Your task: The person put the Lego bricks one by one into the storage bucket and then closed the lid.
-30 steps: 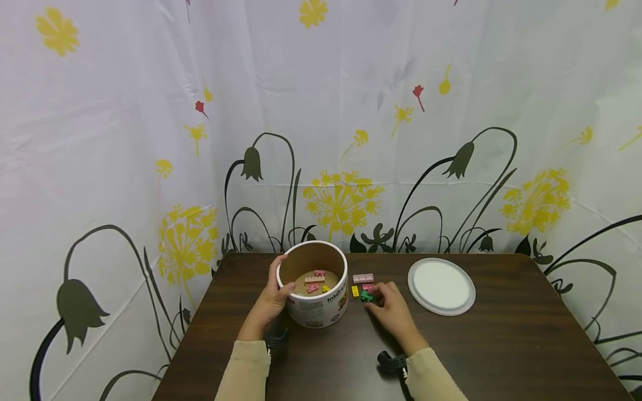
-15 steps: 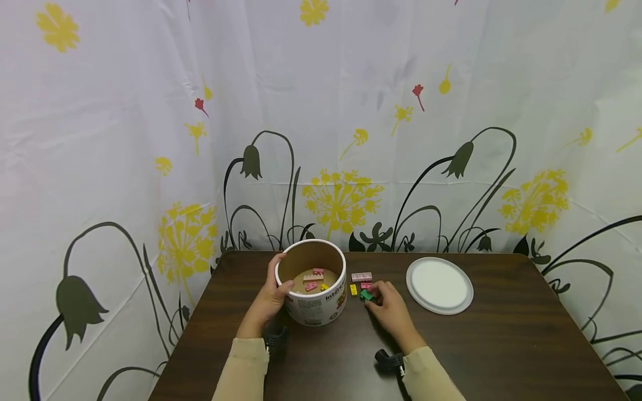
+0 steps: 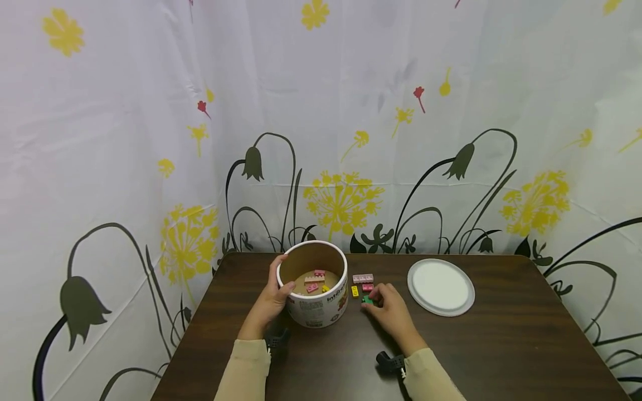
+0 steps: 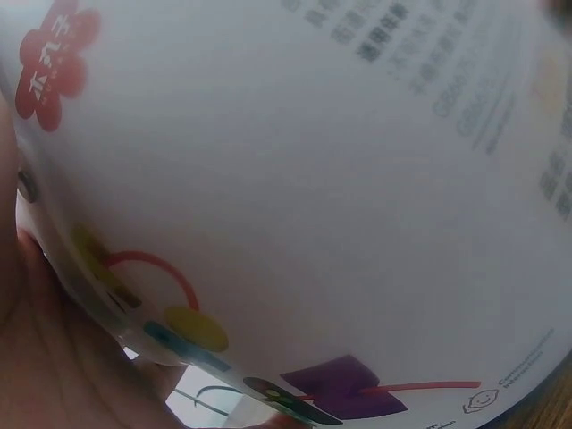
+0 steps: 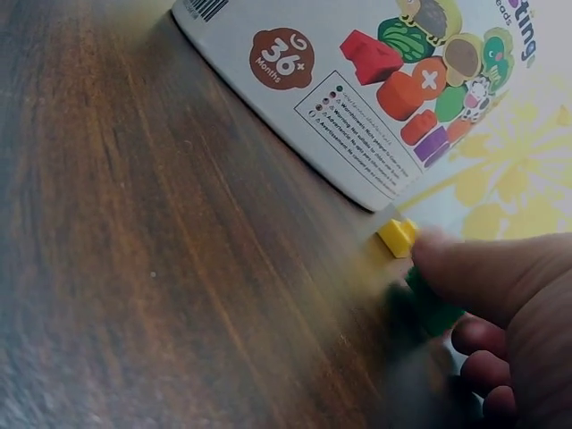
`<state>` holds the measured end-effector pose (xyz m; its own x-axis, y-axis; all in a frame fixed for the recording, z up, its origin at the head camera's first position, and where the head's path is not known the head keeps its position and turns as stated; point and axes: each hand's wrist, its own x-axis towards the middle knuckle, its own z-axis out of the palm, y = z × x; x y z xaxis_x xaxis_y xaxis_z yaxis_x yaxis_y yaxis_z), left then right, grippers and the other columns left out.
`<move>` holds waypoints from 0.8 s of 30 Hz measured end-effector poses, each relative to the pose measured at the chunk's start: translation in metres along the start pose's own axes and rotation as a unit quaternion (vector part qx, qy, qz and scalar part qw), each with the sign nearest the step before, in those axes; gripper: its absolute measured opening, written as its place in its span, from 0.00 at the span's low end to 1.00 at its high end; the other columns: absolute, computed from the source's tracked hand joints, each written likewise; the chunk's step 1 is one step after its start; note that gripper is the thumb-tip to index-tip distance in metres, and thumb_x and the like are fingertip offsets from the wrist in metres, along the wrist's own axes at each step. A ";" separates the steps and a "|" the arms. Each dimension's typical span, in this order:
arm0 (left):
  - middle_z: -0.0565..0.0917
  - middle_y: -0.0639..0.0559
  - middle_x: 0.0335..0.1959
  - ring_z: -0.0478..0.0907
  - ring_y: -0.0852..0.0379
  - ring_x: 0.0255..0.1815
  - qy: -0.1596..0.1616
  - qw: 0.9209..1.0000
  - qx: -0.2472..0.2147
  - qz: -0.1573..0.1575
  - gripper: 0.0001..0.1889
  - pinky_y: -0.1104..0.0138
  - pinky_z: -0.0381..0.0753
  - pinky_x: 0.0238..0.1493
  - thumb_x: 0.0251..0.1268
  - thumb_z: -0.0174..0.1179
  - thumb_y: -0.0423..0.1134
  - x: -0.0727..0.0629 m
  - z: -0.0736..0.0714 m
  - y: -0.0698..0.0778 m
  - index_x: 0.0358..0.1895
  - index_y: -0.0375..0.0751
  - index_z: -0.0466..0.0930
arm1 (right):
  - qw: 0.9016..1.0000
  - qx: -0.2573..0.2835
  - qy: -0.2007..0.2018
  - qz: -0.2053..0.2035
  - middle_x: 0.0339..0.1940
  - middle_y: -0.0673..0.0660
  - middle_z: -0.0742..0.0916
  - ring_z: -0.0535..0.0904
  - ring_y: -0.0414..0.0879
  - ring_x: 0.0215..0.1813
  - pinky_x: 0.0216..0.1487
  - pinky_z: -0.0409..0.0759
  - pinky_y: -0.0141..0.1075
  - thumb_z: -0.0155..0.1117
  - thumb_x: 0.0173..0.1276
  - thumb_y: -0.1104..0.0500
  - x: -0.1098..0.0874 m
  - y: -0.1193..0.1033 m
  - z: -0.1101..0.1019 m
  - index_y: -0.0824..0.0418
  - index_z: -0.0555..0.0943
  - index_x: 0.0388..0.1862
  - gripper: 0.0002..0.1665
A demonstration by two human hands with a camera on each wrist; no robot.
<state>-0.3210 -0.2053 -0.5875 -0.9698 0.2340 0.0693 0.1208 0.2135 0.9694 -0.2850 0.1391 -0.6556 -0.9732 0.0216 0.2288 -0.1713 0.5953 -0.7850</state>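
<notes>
My left hand (image 3: 271, 301) grips the round white tub (image 3: 313, 314) at its left side, with the thumb over the near rim. Inside the tub lie several pink and yellow toy bricks; a pale pink brick (image 3: 315, 280) is the longest. In the left wrist view the printed tub wall (image 4: 295, 206) fills most of the picture. My right hand (image 3: 393, 314) pinches a green toy brick (image 5: 433, 304) between thumb and fingers, low over the table and partly hidden by them. Just beyond it lie a yellow brick (image 3: 355, 291), a pink brick (image 3: 368, 288) and a light pink brick (image 3: 363, 278).
A round white lid (image 3: 441, 287) lies flat on the dark wooden table (image 3: 506, 340), right of my right hand. Behind the table's far edge hangs a white flower-patterned curtain (image 3: 331, 111).
My right fingers have closed further over the green brick, which shows less and has shifted slightly toward me. The pink brick beyond it shows more fully. My left hand and the tub stay in place.
</notes>
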 end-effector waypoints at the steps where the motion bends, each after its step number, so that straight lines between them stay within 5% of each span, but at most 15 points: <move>1: 0.60 0.33 0.82 0.66 0.31 0.78 -0.001 1.000 -0.002 0.002 0.46 0.50 0.65 0.75 0.68 0.60 0.50 0.000 0.000 0.000 0.86 0.62 0.45 | 1.000 -0.003 0.004 -0.002 0.38 0.50 0.80 0.76 0.41 0.40 0.45 0.76 0.36 0.84 0.63 0.57 0.000 0.000 0.000 0.51 0.81 0.39 0.16; 8: 0.59 0.33 0.82 0.65 0.31 0.79 -0.001 1.000 -0.004 0.005 0.46 0.50 0.65 0.75 0.68 0.60 0.50 0.001 0.000 0.000 0.86 0.61 0.45 | 1.000 -0.015 0.008 -0.021 0.38 0.51 0.80 0.75 0.40 0.39 0.42 0.75 0.35 0.81 0.63 0.63 0.001 0.002 0.001 0.57 0.86 0.53 0.20; 18: 0.58 0.34 0.83 0.64 0.30 0.80 0.000 1.000 -0.002 0.001 0.46 0.44 0.63 0.77 0.68 0.60 0.51 0.000 0.001 0.000 0.86 0.63 0.45 | 1.000 -0.008 -0.006 -0.013 0.41 0.52 0.82 0.77 0.42 0.41 0.45 0.77 0.37 0.84 0.61 0.61 0.002 0.002 -0.006 0.52 0.86 0.46 0.18; 24: 0.58 0.34 0.82 0.64 0.31 0.80 -0.002 1.000 0.000 -0.005 0.46 0.43 0.64 0.77 0.68 0.60 0.52 0.000 0.001 0.000 0.85 0.63 0.45 | 0.999 0.044 0.013 0.008 0.40 0.50 0.86 0.79 0.43 0.40 0.45 0.78 0.37 0.80 0.68 0.59 0.003 0.007 -0.008 0.49 0.85 0.56 0.20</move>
<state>-0.3206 -0.2045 -0.5873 -0.9701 0.2354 0.0581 0.1107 0.2166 0.9700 -0.2879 0.1495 -0.6556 -0.9717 0.0518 0.2304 -0.1702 0.5227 -0.8353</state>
